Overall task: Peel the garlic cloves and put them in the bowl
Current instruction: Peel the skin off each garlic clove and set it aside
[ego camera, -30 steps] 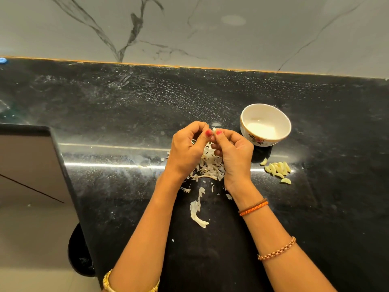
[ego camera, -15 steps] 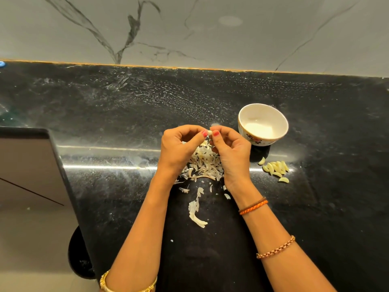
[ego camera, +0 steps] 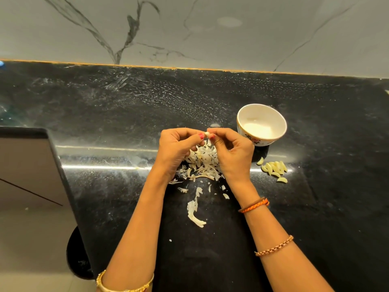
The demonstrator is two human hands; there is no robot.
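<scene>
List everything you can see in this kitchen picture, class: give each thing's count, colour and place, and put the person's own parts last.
garlic clove: one, whitish, pinched between both hands' fingertips
peeled cloves: small cluster, pale yellow, on the counter near the bowl
garlic skins: heap plus scattered bits, white, under the hands
bowl: one, white with floral print, right of the hands
counter: one, black, speckled
wall: grey marble, behind the counter
bracelets: orange and copper on the right arm, gold on the left
left hand: one, centre
right hand: one, centre

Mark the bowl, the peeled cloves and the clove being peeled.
bowl (ego camera: 281,125), head view, right rim.
peeled cloves (ego camera: 273,167), head view, middle of the pile.
garlic clove (ego camera: 207,134), head view, exposed tip between both hands' fingertips.
</scene>
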